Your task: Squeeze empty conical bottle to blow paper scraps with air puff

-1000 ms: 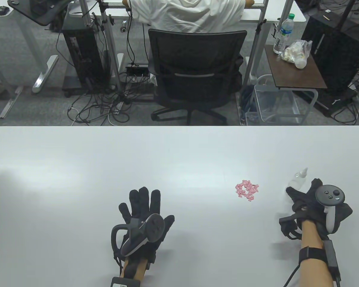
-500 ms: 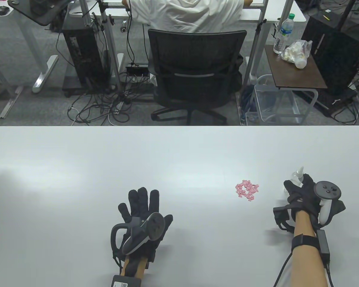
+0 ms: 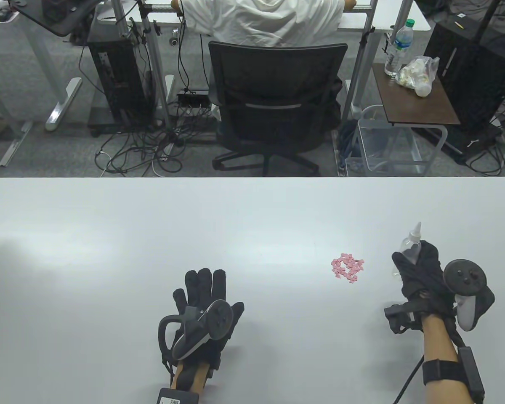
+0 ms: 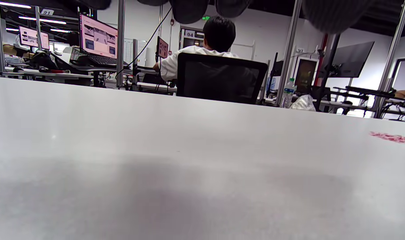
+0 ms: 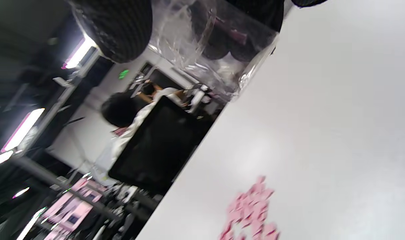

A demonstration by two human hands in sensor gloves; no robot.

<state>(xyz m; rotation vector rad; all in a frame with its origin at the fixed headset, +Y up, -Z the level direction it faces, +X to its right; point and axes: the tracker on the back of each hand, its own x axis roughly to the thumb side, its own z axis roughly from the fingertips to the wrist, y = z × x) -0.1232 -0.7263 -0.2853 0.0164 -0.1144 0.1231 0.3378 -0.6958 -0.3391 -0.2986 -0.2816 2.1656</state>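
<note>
Table view: a white table (image 3: 109, 235) is faced by an office chair (image 3: 275, 90); the bottle (image 3: 409, 246) is gripped by the right hand (image 3: 425, 277), the left hand (image 3: 204, 303) laid flat, fingers spread.

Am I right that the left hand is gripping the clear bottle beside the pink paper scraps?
Not quite: the table view shows the right hand gripping the clear bottle, beside the pink paper scraps. The left hand holds nothing and lies spread on the table.
</note>
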